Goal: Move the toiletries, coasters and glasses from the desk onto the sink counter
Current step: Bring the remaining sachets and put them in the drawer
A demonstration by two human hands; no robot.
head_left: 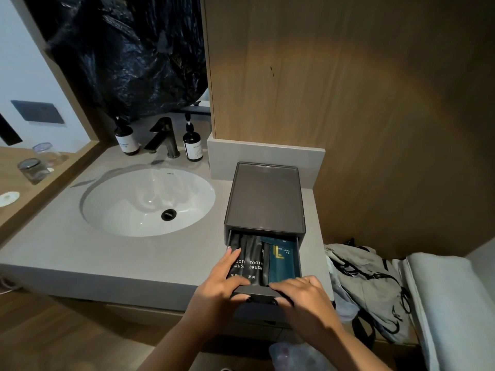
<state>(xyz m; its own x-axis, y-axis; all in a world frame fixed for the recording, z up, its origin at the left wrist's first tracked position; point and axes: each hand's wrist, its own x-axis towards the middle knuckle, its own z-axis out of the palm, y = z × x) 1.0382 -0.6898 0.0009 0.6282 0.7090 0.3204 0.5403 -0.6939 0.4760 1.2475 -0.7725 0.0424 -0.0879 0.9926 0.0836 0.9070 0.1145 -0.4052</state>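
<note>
Near: the left hand (225,283) and right hand (300,291) grip the front of the drawer (263,290), fingers curled over its lip. The drawer stands pulled out of the box (265,199) on the counter (80,247), right of the sink (148,202). In it lie flat toothbrush packets (251,259) and a teal sachet (282,261): probably light, slippery, best pinched by an edge. Far left: fragile glasses (33,170).
</note>
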